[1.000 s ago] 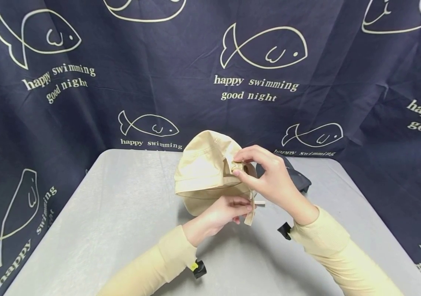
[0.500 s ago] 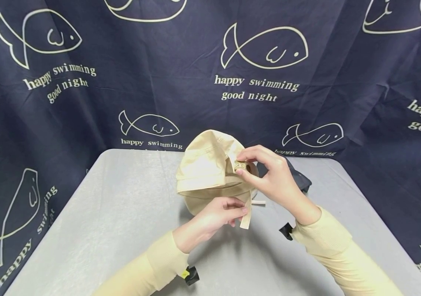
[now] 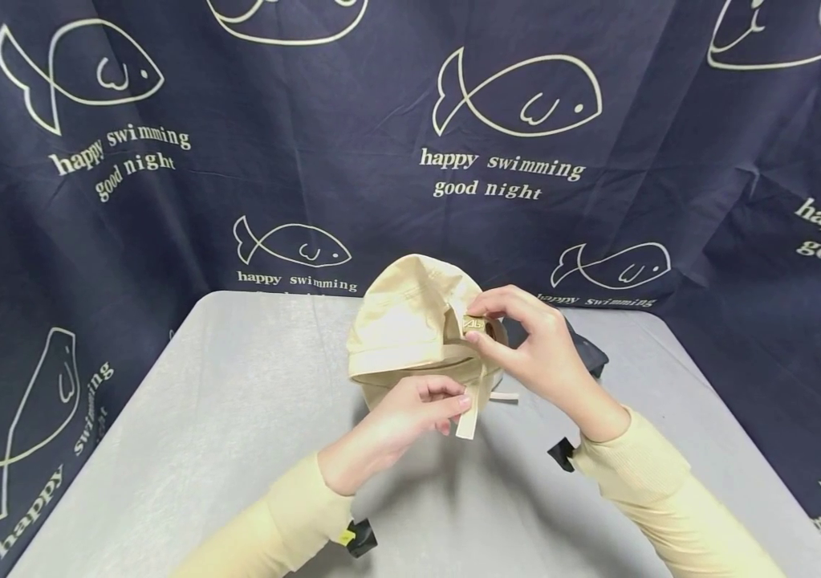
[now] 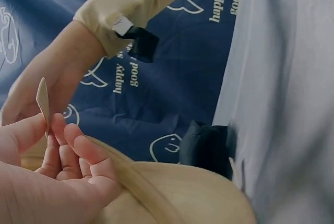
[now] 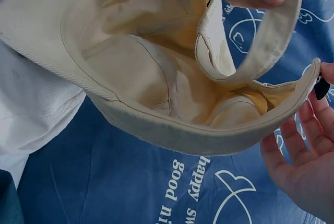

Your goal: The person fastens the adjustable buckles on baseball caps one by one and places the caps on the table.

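A beige cap (image 3: 396,321) is held up over the grey table, its inside facing the right wrist camera. My right hand (image 3: 543,345) pinches the gold-coloured strap buckle (image 3: 474,324) between thumb and fingers, at the cap's back opening. The thumb and fingers of my left hand (image 3: 413,409) pinch the loose end of the beige strap (image 3: 465,425), below the buckle. In the right wrist view the strap (image 5: 276,36) curves out in a loop from the cap's sweatband (image 5: 182,135). The left wrist view shows the strap tip (image 4: 43,96) standing up from the left fingertips.
A dark cap (image 3: 587,349) lies on the grey table (image 3: 237,385) behind my right hand. A thin white strip (image 3: 504,396) shows beside the beige cap, and white fabric (image 5: 36,104) lies under its brim. A navy fish-print curtain (image 3: 367,160) encloses the table.
My left hand has moved left with the strap end, drawing it away from the buckle side. The cap and my right hand have shifted slightly right.
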`<action>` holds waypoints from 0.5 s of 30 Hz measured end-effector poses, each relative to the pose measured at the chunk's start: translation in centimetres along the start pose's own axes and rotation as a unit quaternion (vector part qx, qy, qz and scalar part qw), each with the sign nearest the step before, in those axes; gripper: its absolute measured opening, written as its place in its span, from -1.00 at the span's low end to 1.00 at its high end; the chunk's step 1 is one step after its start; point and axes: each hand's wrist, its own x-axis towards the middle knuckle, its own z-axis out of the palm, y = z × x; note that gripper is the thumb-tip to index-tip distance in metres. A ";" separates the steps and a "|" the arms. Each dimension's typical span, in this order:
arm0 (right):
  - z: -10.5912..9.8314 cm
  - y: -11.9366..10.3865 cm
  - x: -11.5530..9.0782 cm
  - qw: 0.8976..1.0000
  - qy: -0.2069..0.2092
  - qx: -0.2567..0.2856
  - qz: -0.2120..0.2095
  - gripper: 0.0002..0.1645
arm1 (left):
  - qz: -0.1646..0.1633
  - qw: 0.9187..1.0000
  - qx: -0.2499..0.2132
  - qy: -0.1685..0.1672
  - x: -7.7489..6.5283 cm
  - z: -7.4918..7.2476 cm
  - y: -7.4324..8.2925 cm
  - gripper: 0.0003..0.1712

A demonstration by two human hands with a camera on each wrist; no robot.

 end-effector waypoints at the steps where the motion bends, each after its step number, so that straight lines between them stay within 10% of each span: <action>1: 0.0 0.0 0.0 1.000 0.001 0.000 0.000 -0.71 | 0.003 1.000 -0.002 0.000 -0.1 -0.1 0.2 -0.71; 15: 0.0 0.2 -0.2 1.000 0.003 -0.002 0.004 -0.69 | 0.030 0.998 -0.047 0.025 -0.9 -1.2 2.5 -0.80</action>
